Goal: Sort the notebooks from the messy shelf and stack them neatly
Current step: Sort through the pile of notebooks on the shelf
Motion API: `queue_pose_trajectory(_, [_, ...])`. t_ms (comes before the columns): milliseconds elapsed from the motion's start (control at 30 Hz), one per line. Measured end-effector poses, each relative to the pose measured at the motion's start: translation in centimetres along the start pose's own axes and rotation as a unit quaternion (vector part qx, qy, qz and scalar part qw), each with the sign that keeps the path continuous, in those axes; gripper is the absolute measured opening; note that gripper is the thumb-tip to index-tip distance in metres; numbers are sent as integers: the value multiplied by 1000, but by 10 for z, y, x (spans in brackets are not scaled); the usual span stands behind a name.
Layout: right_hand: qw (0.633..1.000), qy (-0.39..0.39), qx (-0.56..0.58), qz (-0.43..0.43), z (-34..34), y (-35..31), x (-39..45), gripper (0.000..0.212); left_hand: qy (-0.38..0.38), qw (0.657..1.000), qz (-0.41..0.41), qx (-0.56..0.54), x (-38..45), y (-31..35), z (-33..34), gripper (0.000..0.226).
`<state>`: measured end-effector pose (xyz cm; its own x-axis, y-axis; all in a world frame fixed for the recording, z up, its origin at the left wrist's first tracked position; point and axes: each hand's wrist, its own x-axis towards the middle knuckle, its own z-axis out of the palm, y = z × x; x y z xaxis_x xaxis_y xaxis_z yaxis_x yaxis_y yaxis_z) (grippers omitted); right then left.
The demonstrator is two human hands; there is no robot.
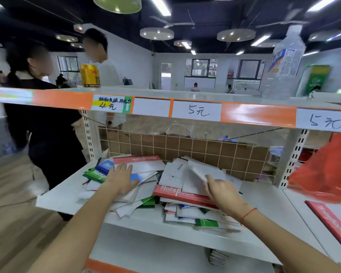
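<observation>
On the notebooks [146, 180], left hand [120, 179] presses flat; right hand [221, 189] seemingly pinches a white booklet [200, 174].

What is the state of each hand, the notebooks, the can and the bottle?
left hand: open, flat on the notebook pile
right hand: holds a white notebook, lifted
notebook pile: messy, unsorted
can: upright on top shelf
bottle: upright, capped

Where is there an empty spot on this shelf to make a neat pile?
Bare shelf shows right of the notebook heap, up to the slotted post. A smaller bare strip lies left of the heap, by the shelf's corner. The middle is crowded, with the left hand and right hand on the notebooks.
</observation>
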<state>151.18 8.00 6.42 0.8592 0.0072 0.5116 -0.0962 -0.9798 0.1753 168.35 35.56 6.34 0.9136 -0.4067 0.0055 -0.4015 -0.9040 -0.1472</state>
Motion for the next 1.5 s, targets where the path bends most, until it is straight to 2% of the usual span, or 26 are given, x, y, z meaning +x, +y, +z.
queue_pose_trajectory(100, [993, 79, 83, 41, -11, 6, 11, 28, -38, 999, -15, -12, 7, -5, 5, 77])
queue_pose_trajectory(167, [970, 133, 171, 111, -21, 9, 21, 30, -59, 998, -27, -25, 8, -5, 6, 78])
queue_pose_trajectory(233, [930, 167, 257, 203, -24, 10, 34, 30, -55, 998, -31, -20, 10, -5, 6, 78])
queue_pose_trajectory(333, [837, 201, 366, 353, -28, 6, 53, 28, -44, 999, -26, -2, 6, -4, 1, 76])
queue_pose_trajectory(467, [753, 168, 410, 487, -14, 2, 55, 33, -36, 999, -19, 32, 2, -5, -3, 62])
queue_pose_trajectory(567, [731, 106, 445, 507, -4, 7, 39, 34, -41, 998, -6, 41, 0, -4, -6, 53])
queue_pose_trajectory(633, [741, 68, 445, 498, 1, 10, 24, 32, -44, 998, 0, 47, -1, -4, -8, 48])
queue_pose_trajectory(733, [768, 37, 432, 471, 12, 14, 4, 56, -61, 997, 8, 41, -6, -3, -9, 46])
queue_pose_trajectory(833, [779, 15, 437, 449, 14, 11, -10, 77, -93, 995, 8, 16, -11, -4, -8, 53])
queue_pose_trajectory(900, [779, 6, 446, 441, 18, 11, -16, 83, -100, 995, 13, 24, -11, -5, -9, 57])
queue_pose_trajectory(933, [778, 3, 452, 436, 19, 11, -19, 80, -103, 994, 16, 35, -12, -5, -11, 60])
queue_pose_trajectory(1000, [785, -5, 461, 414, 22, 10, -26, 56, -109, 992, 21, 56, -13, -5, -13, 68])
queue_pose_trajectory(1067, [807, -23, 450, 382, 20, 8, -35, 42, -112, 991, 23, 73, -16, -4, -13, 74])
queue_pose_trajectory(1133, [852, -50, 400, 334, 15, 7, -43, 56, -102, 991, 27, 86, -20, -3, -12, 73])
queue_pose_trajectory(1233, [932, -59, 253, 253, -4, 14, -47, 47, -80, 995, 29, 57, -23, -5, -9, 72])
queue_pose_trajectory(1300, [964, -52, 175, 193, -8, 19, -42, 59, -82, 996, 28, 17, -25, -7, -6, 72])
queue_pose_trajectory(1400, [980, -132, 112, 95, -4, 14, -24, 85, -86, 995, 40, -16, -26, -8, 1, 71])
queue_pose_trajectory(1500, [972, -200, 116, 43, 7, -2, -6, 93, -68, 997, 40, 15, -28, -5, 4, 76])
